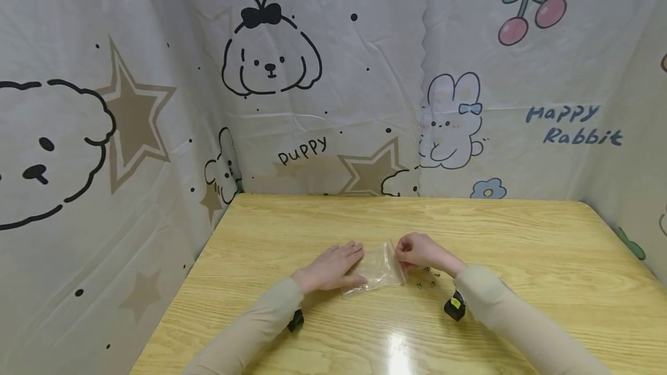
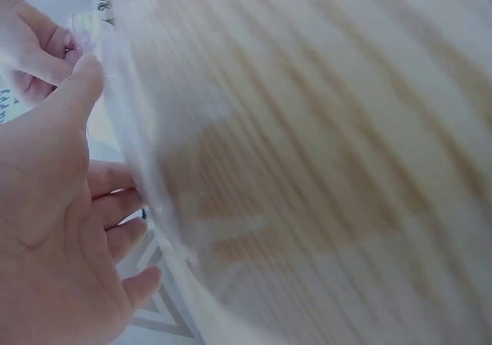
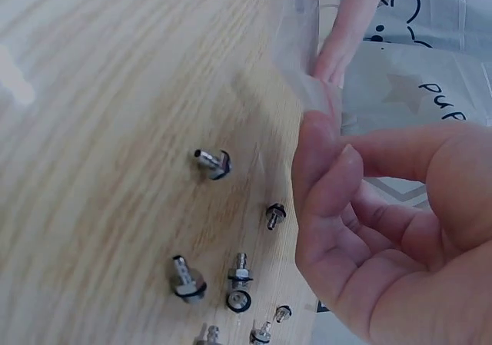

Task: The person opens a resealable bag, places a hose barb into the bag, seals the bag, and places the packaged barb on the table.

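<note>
Cloth [image 1: 359,91]: it hangs at the back and the sides, well apart from the work; I expect no trouble from it.
Table [image 1: 307,219]: smooth wood; whatever is bumped could roll or slide on it.
Bag [image 1: 376,268]: it lies on the table, thin, clear and wrinkled. If it is pulled unevenly from two sides, it could slip, fold or stretch at the edge. Whether its lips are parted, I cannot tell.
Left hand [image 1: 332,267]: it rests at the left side of the bag, thumb away from the others, fingers lightly bent and a little apart, clamped on nothing. Such a light hold could let the bag slide when the other side is pulled.
Right hand [image 1: 421,250]: thumb and first finger pinch the right edge of the bag, the other fingers curl inward. The pinch is small, so the film could escape from it.
Blocks [image 1: 455,308]: black, one at each wrist; if a wrist drops, its block could knock what lies below.
Fittings [image 3: 187,283]: small, metal, loose on the table beside the right hand. A sideways sweep of this hand could scatter them; their narrow ends could perhaps prick the film.
Rings [image 3: 192,293]: black, around the fittings; how tightly they sit, I cannot tell.
</note>
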### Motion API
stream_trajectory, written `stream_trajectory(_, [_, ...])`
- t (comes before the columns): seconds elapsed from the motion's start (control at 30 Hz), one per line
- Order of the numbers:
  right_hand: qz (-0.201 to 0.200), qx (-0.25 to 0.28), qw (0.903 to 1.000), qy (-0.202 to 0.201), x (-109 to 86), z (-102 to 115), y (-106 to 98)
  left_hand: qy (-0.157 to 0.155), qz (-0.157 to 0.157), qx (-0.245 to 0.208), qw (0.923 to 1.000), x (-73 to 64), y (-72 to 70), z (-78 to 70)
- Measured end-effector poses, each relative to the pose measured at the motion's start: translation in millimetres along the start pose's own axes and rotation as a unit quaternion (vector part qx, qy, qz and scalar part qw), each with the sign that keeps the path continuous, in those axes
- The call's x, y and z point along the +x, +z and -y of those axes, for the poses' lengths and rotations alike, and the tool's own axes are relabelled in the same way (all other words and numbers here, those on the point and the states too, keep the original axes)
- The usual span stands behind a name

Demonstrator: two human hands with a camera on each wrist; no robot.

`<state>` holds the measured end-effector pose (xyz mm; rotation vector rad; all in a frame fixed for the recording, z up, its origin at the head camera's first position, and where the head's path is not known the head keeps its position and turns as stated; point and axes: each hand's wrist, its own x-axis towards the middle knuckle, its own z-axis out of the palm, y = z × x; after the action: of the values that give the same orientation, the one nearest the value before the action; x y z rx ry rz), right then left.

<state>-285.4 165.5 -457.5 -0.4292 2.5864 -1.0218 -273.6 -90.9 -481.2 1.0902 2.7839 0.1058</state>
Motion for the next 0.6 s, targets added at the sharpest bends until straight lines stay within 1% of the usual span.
stream_trajectory(0.1, [-0.011,0.006,0.9999,0.005,-1.1,0.0,1.1,0.005,-0.016,-0.003,0.9999,1.0,-1.9,-1.5])
stream_trajectory(0.17, [-0.019,0.007,0.9998,0.004,-1.6,0.2,1.7,0.011,-0.035,-0.007,0.9993,2.3,-2.8,-3.5])
stream_trajectory(0.33, [-0.037,0.005,0.9993,0.000,-1.6,2.4,3.5,0.020,-0.085,-0.041,0.9953,8.1,-4.9,-11.2])
stream_trajectory(0.5, [-0.044,0.021,0.9988,0.006,-1.5,4.9,6.2,0.012,-0.112,-0.098,0.9888,17.9,-6.3,-18.4])
stream_trajectory(0.53, [-0.043,0.026,0.9987,0.004,-1.6,5.4,6.6,0.009,-0.114,-0.117,0.9866,19.8,-6.9,-19.6])
stream_trajectory(0.6, [-0.042,0.033,0.9986,0.000,-1.8,6.3,7.0,-0.005,-0.106,-0.172,0.9793,23.0,-7.9,-21.6])
